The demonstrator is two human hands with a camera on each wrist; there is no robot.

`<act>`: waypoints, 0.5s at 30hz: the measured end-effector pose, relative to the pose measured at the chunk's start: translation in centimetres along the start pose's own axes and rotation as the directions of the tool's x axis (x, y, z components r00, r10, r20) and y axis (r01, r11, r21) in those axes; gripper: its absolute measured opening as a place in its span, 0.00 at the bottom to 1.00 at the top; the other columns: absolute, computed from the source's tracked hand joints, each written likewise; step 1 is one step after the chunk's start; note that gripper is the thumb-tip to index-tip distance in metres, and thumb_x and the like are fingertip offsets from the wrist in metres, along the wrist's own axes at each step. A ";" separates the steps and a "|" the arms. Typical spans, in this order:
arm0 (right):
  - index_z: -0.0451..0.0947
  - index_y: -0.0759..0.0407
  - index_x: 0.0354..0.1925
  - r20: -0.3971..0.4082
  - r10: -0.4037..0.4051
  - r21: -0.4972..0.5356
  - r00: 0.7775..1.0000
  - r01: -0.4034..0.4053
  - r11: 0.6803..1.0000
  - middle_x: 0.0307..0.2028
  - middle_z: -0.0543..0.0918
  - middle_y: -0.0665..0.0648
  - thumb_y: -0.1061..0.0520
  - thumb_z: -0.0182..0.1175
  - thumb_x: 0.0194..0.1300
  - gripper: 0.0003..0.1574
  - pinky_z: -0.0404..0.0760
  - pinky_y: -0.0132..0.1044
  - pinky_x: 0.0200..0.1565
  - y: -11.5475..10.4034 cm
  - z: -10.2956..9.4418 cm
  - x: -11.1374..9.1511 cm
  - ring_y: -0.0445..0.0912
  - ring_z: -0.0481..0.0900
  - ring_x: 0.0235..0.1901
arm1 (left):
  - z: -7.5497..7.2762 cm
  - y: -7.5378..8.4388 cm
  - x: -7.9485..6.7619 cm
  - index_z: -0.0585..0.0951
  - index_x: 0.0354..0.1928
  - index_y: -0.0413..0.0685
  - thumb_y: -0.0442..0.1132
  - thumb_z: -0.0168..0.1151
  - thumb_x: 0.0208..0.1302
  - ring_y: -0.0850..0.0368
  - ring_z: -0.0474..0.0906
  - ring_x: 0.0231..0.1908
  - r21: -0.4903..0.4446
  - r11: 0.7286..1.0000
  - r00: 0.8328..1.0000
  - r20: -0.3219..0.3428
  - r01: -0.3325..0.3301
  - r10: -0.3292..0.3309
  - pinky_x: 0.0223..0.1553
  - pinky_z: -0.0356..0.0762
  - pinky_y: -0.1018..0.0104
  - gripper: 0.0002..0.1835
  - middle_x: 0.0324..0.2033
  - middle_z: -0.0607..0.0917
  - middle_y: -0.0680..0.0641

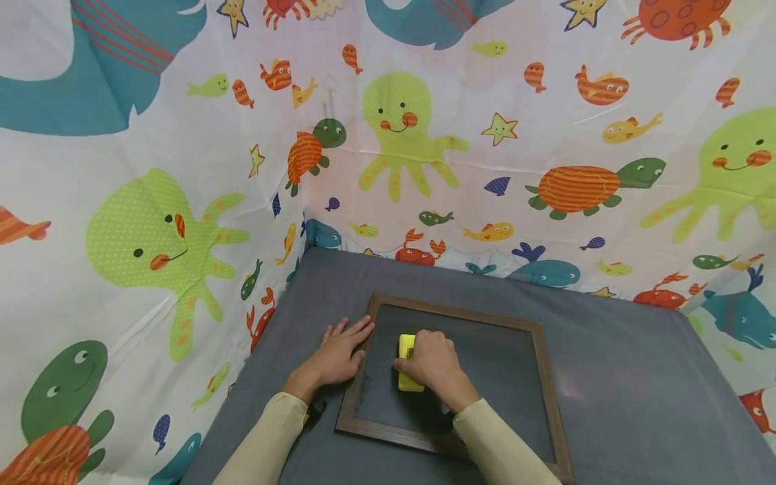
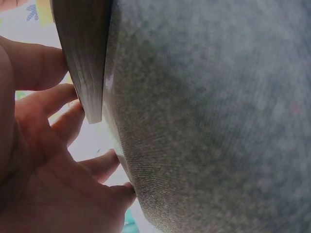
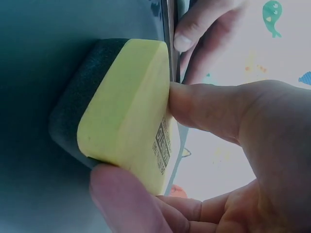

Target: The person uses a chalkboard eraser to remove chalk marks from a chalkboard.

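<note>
A yellow board eraser (image 1: 407, 377) with a dark felt underside lies against the dark panel (image 1: 497, 384) of a brown wood-framed board. My right hand (image 1: 438, 367) grips the eraser from above, thumb on one side and fingers on the other. In the right wrist view, printed lettering shows on the yellow eraser body (image 3: 131, 107). My left hand (image 1: 335, 353) rests at the board's left edge with its fingers spread. Seen from the left wrist, the thumb and some fingertips touch the wooden frame (image 2: 87, 73), while other fingertips rest on the grey cloth.
The board lies flat on a grey cloth-covered table (image 1: 636, 391). Behind and to the left hangs a white curtain (image 1: 448, 222) printed with sea animals, meeting the table's back and left edges. Both forearms wear pale sleeves (image 1: 267, 431).
</note>
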State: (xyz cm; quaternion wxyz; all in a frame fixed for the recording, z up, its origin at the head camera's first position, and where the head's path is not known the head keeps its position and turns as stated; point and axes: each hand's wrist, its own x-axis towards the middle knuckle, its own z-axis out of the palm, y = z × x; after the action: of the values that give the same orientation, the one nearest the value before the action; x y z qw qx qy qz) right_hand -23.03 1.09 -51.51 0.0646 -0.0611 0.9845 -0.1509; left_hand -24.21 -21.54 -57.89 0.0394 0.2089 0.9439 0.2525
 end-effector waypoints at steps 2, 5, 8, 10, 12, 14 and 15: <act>0.77 0.60 0.34 -0.003 0.007 0.003 1.000 -0.007 1.000 0.23 0.75 0.54 0.35 0.74 0.51 0.32 0.79 0.40 0.26 0.4 -0.1 -0.1 0.47 0.74 0.22 | 0.1 0.0 0.0 0.59 0.79 0.55 0.41 0.54 0.75 0.32 0.46 0.77 -0.001 1.000 1.000 0.004 0.002 -0.002 0.71 0.41 0.27 0.33 0.79 0.54 0.52; 0.77 0.60 0.34 -0.007 0.017 0.002 1.000 -0.017 1.000 0.23 0.75 0.54 0.36 0.74 0.51 0.31 0.78 0.41 0.27 1.1 -0.4 -0.3 0.47 0.74 0.22 | 0.1 0.0 -0.1 0.59 0.79 0.54 0.41 0.54 0.75 0.33 0.46 0.77 -0.002 1.000 1.000 0.005 0.004 -0.004 0.71 0.40 0.27 0.33 0.79 0.54 0.52; 0.77 0.61 0.34 -0.008 0.030 -0.004 1.000 -0.030 1.000 0.23 0.75 0.54 0.36 0.74 0.52 0.32 0.78 0.42 0.28 1.7 -0.6 -0.5 0.48 0.74 0.23 | 0.1 0.0 -0.2 0.59 0.79 0.54 0.41 0.54 0.75 0.33 0.45 0.77 -0.014 1.000 1.000 0.002 0.001 -0.001 0.71 0.40 0.27 0.33 0.79 0.54 0.51; 0.77 0.61 0.35 -0.011 0.036 -0.013 0.999 -0.037 0.999 0.24 0.75 0.55 0.36 0.74 0.52 0.32 0.78 0.42 0.29 2.1 -0.8 -0.6 0.48 0.74 0.24 | 0.1 0.0 -0.2 0.60 0.78 0.53 0.40 0.54 0.75 0.32 0.45 0.77 -0.025 1.000 1.000 -0.006 -0.005 0.005 0.71 0.40 0.27 0.33 0.79 0.55 0.51; 0.77 0.61 0.35 -0.010 0.046 -0.022 0.999 -0.046 0.999 0.24 0.75 0.54 0.35 0.74 0.52 0.33 0.79 0.43 0.30 2.6 -0.8 -0.6 0.48 0.74 0.24 | 0.0 0.0 -0.2 0.60 0.78 0.52 0.40 0.54 0.75 0.32 0.45 0.77 -0.031 0.999 1.000 -0.008 -0.009 0.009 0.71 0.40 0.27 0.33 0.79 0.55 0.50; 0.77 0.61 0.36 -0.010 0.057 -0.028 0.998 -0.057 0.998 0.24 0.75 0.54 0.34 0.73 0.52 0.33 0.78 0.44 0.33 3.0 -0.9 -0.7 0.49 0.74 0.25 | 0.1 0.0 -0.2 0.60 0.78 0.52 0.40 0.54 0.75 0.32 0.45 0.77 -0.027 1.000 1.000 -0.009 -0.011 0.010 0.71 0.40 0.27 0.33 0.79 0.55 0.50; 0.77 0.61 0.36 -0.011 0.063 -0.030 0.998 -0.064 0.998 0.24 0.75 0.55 0.34 0.73 0.52 0.34 0.78 0.44 0.34 3.3 -0.9 -0.7 0.49 0.73 0.26 | 0.1 0.0 -0.2 0.60 0.78 0.52 0.40 0.54 0.75 0.32 0.45 0.77 -0.024 1.000 1.000 -0.010 -0.011 0.011 0.71 0.40 0.27 0.33 0.79 0.55 0.50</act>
State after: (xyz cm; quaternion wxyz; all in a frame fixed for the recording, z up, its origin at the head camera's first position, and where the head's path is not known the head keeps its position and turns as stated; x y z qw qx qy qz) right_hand -22.78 4.56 -51.60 0.0637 -0.0301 0.9884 -0.1342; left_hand -24.00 -21.60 -57.97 0.0360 0.2123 0.9398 0.2653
